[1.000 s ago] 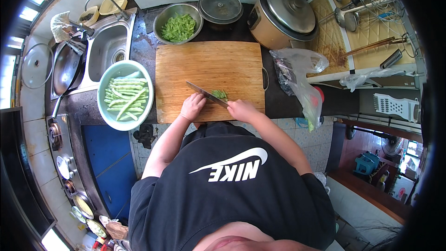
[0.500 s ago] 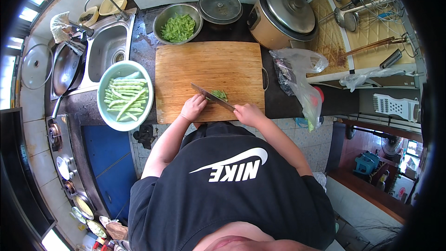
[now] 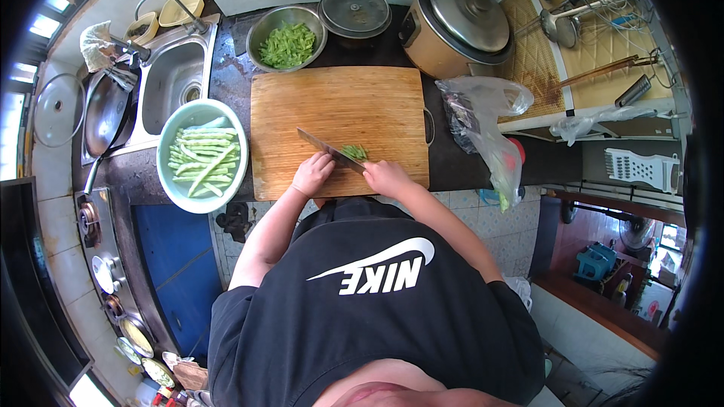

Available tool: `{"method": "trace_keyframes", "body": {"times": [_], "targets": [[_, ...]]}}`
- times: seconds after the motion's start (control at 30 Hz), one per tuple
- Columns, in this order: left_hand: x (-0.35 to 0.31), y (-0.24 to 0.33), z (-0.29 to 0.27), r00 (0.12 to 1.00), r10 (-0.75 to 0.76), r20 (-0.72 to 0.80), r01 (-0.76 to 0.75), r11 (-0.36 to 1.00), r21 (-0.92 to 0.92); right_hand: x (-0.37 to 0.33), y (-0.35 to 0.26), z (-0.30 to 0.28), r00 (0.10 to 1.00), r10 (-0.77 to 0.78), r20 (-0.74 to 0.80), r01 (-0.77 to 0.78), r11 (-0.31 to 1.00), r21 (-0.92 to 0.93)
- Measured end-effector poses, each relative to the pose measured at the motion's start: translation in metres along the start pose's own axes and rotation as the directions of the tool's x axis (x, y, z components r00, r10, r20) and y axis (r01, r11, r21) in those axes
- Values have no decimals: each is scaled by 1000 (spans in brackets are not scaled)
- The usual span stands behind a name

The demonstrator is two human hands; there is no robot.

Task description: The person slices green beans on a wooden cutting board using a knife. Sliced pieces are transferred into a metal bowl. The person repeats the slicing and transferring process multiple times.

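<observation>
My right hand (image 3: 388,179) grips the handle of a kitchen knife (image 3: 311,138), whose blade slants up and left over the wooden cutting board (image 3: 339,98). Close against the blade's left side, my left hand (image 3: 313,175) rests on the board with fingers curled; whatever is under them is hidden. A small heap of cut green beans (image 3: 354,152) lies just right of the blade. Whole green beans (image 3: 205,160) fill a pale green basin (image 3: 166,173) left of the board. Behind the board, a metal bowl (image 3: 254,32) holds more cut beans (image 3: 288,45).
A lidded pot (image 3: 354,11) and a large rice cooker (image 3: 464,26) stand along the back. Plastic bags (image 3: 490,113) lie right of the board. At the left are a sink (image 3: 175,79), a wok (image 3: 105,117) and a stove (image 3: 98,234).
The knife and my right hand have shifted slightly left along the board, toward my left hand. My left hand stays nearly in place.
</observation>
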State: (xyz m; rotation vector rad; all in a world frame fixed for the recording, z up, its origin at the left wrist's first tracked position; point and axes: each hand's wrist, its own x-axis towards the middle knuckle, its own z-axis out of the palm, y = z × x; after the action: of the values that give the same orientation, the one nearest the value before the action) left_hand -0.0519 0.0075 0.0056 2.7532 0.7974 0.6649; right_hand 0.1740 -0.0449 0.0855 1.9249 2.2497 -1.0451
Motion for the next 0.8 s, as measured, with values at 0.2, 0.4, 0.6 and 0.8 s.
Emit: {"method": "trace_keyframes", "body": {"times": [0.2,0.4,0.6,0.8], "targets": [[-1,1,0,999,-32,-27,31,999,-10,-6,11,0,998,7,-59,-6,1000,18],[-1,0,2,999,-37,-10,37,999,-24,-27,11,-12,996,-79,-31,79,997,-6],[-1,0,1,1000,-23,-11,23,999,-31,-21,10,-22,998,-16,63,12,999,53],[-3,0,2,993,-113,-32,109,988,-106,-3,5,-13,998,7,62,-10,999,44]]}}
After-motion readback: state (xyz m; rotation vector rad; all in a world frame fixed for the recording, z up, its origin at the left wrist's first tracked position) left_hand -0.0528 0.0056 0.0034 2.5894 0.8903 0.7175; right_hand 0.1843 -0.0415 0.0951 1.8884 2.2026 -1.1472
